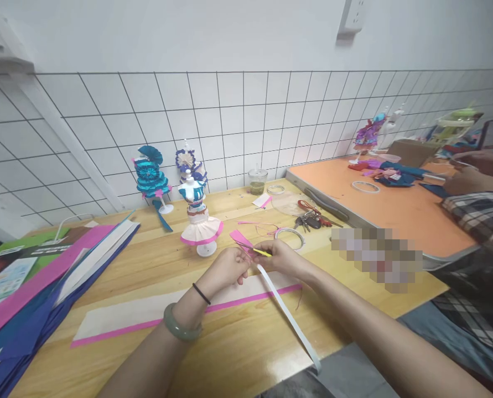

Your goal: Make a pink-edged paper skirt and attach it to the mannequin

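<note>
My right hand [277, 254] is closed around yellow-handled scissors [263, 252], their blades pointing left toward my other hand. My left hand [232, 265] pinches a thin paper strip whose end is hard to make out. A long white strip [285, 312] runs from between my hands to the table's front edge. Just behind my fingers is a bright pink paper piece [238, 239]. Beneath my hands lies a long cream paper band [117, 319] with a pink border. Close behind stands a small white dress form [196, 207] wearing a cream, pink-edged paper skirt and teal top.
Teal [150, 177] and purple-and-cream [186, 160] dressed forms stand by the wall. Paper sheets [63, 287] are stacked at left. Keys [308, 221], a tape roll [290, 239] and a lidded cup [257, 181] lie behind. Another person's hand [474, 174] is over the orange table [404, 215].
</note>
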Demonstrator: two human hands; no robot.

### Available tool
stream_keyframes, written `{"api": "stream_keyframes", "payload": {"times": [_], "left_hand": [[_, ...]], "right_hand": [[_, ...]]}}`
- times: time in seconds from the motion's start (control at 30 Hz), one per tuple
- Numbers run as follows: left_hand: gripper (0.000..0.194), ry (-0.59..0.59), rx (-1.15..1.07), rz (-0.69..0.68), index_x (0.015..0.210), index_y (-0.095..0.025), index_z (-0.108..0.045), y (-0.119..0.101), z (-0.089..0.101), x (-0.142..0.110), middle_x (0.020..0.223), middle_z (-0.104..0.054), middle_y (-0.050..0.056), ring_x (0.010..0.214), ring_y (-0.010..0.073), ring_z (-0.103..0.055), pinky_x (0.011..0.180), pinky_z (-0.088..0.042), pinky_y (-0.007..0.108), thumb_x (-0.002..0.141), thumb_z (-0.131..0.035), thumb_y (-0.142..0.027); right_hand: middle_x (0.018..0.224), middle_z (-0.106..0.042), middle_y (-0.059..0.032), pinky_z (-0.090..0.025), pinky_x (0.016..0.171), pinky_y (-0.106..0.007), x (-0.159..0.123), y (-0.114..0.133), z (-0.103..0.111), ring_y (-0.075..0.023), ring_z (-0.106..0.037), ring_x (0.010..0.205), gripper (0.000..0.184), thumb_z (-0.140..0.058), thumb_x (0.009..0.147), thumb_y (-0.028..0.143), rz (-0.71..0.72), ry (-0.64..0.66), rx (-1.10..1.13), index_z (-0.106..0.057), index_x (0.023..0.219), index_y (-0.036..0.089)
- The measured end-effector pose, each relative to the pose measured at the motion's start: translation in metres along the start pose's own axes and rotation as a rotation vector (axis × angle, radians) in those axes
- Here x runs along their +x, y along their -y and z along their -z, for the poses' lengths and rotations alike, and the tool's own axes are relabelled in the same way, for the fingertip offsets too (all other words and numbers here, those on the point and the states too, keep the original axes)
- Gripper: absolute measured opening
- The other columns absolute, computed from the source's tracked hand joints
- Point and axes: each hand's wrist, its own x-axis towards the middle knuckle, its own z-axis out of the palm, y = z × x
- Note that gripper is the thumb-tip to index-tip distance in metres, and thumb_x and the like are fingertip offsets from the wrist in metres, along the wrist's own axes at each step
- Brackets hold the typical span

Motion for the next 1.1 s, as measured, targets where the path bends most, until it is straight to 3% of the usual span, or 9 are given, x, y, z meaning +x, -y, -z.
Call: {"api": "stream_keyframes", "payload": {"times": [0.13, 0.23, 0.37, 0.53, 0.63, 0.7, 0.8, 0.9, 1.1], "left_hand": [[0.016, 0.008, -0.004, -0.011, 0.065, -0.016, -0.049, -0.001, 0.001, 0.000, 0.042, -0.049, -0.005, 0.036, 0.0067, -0.045, 0.038, -0.034, 0.018, 0.073, -0.050, -0.030], [0.020, 0.034, -0.015, -0.009, 0.058, -0.017, -0.047, -0.003, 0.001, -0.001, 0.042, -0.048, -0.005, 0.034, 0.0061, -0.043, 0.037, -0.032, 0.018, 0.072, -0.050, -0.030], [0.021, 0.063, -0.034, 0.010, 0.055, -0.016, -0.048, -0.007, 0.002, -0.003, 0.042, -0.049, -0.004, 0.034, 0.0060, -0.042, 0.036, -0.033, 0.018, 0.071, -0.050, -0.029], [0.020, 0.067, -0.057, 0.063, 0.053, -0.015, -0.051, -0.008, 0.006, -0.001, 0.040, -0.048, -0.003, 0.033, 0.0056, -0.041, 0.035, -0.031, 0.017, 0.069, -0.049, -0.026], [0.021, 0.043, -0.081, 0.094, 0.051, -0.015, -0.050, -0.009, 0.008, -0.001, 0.040, -0.047, -0.004, 0.032, 0.0050, -0.039, 0.034, -0.029, 0.017, 0.069, -0.050, -0.026], [0.022, 0.039, -0.101, 0.105, 0.050, -0.015, -0.049, -0.010, 0.007, -0.003, 0.039, -0.046, -0.004, 0.031, 0.0042, -0.038, 0.034, -0.027, 0.017, 0.069, -0.050, -0.025], [0.020, 0.043, -0.126, 0.118, 0.052, -0.015, -0.050, -0.012, 0.007, -0.005, 0.040, -0.046, -0.005, 0.032, 0.0037, -0.036, 0.034, -0.025, 0.017, 0.069, -0.051, -0.025], [0.024, 0.050, -0.141, 0.124, 0.050, -0.015, -0.048, -0.012, 0.007, -0.005, 0.039, -0.044, -0.005, 0.032, 0.0036, -0.034, 0.034, -0.022, 0.017, 0.069, -0.054, -0.029], [0.026, 0.065, -0.174, 0.162, 0.048, -0.015, -0.047, -0.014, 0.010, -0.005, 0.038, -0.042, -0.005, 0.031, 0.0036, -0.033, 0.033, -0.021, 0.018, 0.068, -0.056, -0.031]], "right_hand": [[0.073, -0.064, 0.0002, -0.040, 0.070, -0.025, -0.003, 0.006, -0.002, -0.0139, -0.054, 0.071, 0.013, -0.061, 0.070, 0.025, -0.027, -0.049, 0.080, -0.068, 0.073, 0.014], [0.068, -0.062, 0.0010, -0.038, 0.060, -0.023, -0.005, 0.006, -0.004, -0.0112, -0.051, 0.063, 0.013, -0.065, 0.066, 0.026, -0.095, -0.118, 0.160, -0.067, 0.071, 0.014], [0.055, -0.053, 0.0044, -0.023, 0.041, -0.019, -0.003, 0.000, -0.003, -0.0045, -0.033, 0.041, 0.026, -0.068, 0.064, 0.033, -0.219, -0.225, 0.296, -0.064, 0.082, 0.014], [0.053, -0.046, 0.0068, -0.012, 0.037, -0.019, -0.018, 0.016, -0.003, -0.0026, -0.019, 0.038, 0.029, -0.066, 0.068, 0.040, -0.271, -0.354, 0.433, -0.057, 0.080, 0.016], [0.052, -0.039, 0.0077, -0.012, 0.035, -0.018, -0.047, 0.037, -0.021, -0.0029, -0.020, 0.036, 0.037, -0.052, 0.077, 0.055, -0.337, -0.272, 0.556, -0.053, 0.078, 0.018], [0.055, -0.040, 0.0067, -0.014, 0.036, -0.017, -0.069, 0.049, -0.039, -0.0029, -0.024, 0.036, 0.044, -0.043, 0.079, 0.062, -0.536, -0.117, 0.873, -0.052, 0.082, 0.019], [0.054, -0.041, 0.0063, -0.020, 0.038, -0.017, -0.091, 0.054, -0.064, -0.0027, -0.028, 0.036, 0.037, -0.043, 0.083, 0.055, -0.684, -0.064, 1.038, -0.050, 0.080, 0.019], [0.055, -0.042, 0.0061, -0.022, 0.039, -0.017, -0.093, 0.047, -0.076, -0.0030, -0.031, 0.037, 0.032, -0.044, 0.085, 0.049, -0.726, -0.102, 1.053, -0.049, 0.080, 0.018], [0.054, -0.040, 0.0067, -0.018, 0.038, -0.016, -0.074, 0.031, -0.073, -0.0024, -0.027, 0.035, 0.031, -0.039, 0.089, 0.047, -0.719, -0.157, 1.072, -0.046, 0.080, 0.018]]}}
